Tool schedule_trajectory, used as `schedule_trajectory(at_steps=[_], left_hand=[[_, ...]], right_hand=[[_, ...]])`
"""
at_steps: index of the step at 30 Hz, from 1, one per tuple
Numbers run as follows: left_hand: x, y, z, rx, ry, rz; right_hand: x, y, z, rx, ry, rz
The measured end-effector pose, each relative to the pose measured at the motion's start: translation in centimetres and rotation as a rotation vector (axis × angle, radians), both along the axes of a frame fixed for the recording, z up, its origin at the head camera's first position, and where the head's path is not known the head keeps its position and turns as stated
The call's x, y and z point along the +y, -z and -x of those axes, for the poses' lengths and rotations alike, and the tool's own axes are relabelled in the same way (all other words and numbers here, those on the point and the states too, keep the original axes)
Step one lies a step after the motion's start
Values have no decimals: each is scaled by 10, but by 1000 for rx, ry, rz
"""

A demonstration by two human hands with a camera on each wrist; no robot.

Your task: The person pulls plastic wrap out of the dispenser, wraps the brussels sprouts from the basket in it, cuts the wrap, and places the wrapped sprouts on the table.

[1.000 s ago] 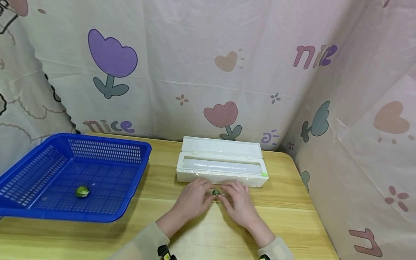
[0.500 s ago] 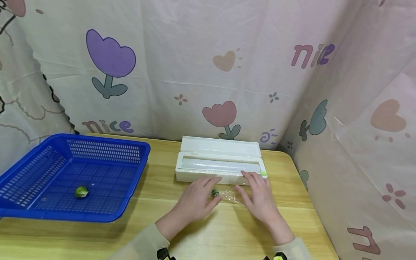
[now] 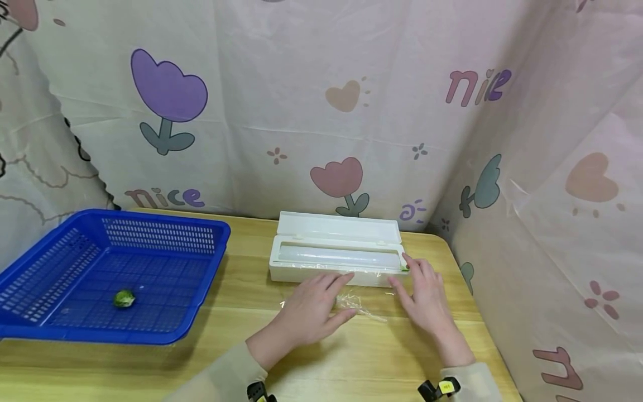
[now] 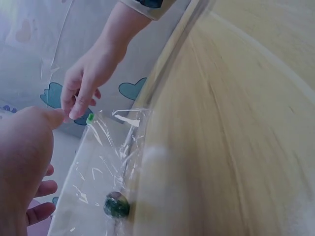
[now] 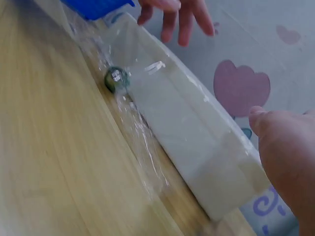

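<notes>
A white cling film dispenser box (image 3: pixel 339 276) lies with its lid raised and a clear roll (image 3: pixel 336 255) inside. Film (image 3: pixel 354 304) drapes over its front edge onto the table. A Brussels sprout (image 4: pixel 116 204) sits at the box's front, covered by the film; the left hand mostly hides it in the head view. My left hand (image 3: pixel 311 310), fingers extended and thumb apart, hovers over the film by the sprout. My right hand (image 3: pixel 427 298) is at the box's right end, index fingertip right at the green slider (image 4: pixel 90 118), thumb lower at the front.
A blue plastic basket (image 3: pixel 201 318) stands on the left of the wooden table (image 3: pixel 372 363), with another Brussels sprout (image 3: pixel 124 298) in it. A patterned cloth (image 3: pixel 271 100) hangs behind the table and along its right side.
My right hand has moved right, away from the sprout, to the box's slider end. My left hand has shifted slightly right and now covers the sprout in the head view. Crumpled film shows between the hands.
</notes>
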State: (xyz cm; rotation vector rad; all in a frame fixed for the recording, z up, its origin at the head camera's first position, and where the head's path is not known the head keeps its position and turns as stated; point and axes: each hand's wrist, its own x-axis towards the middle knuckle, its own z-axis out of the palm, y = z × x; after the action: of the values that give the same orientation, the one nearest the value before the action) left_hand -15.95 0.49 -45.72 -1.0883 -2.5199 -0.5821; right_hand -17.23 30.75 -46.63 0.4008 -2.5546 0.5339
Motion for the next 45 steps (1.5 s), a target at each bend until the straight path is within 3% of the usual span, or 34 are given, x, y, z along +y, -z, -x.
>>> schedule_trajectory(at_steps=[7, 15, 25, 33, 45], left_hand=[[10, -10, 3, 10, 24, 27], [27, -19, 7, -48, 64, 152], [52, -25, 16, -40, 99, 236], [75, -26, 31, -30, 116, 284], [120, -23, 39, -31, 73, 449]], right_hand=[[14, 7, 5, -91, 61, -3], [22, 15, 13, -145, 80, -12], [35, 23, 26, -194, 6, -24], [40, 27, 30, -201, -42, 22], [42, 31, 35, -177, -106, 77]])
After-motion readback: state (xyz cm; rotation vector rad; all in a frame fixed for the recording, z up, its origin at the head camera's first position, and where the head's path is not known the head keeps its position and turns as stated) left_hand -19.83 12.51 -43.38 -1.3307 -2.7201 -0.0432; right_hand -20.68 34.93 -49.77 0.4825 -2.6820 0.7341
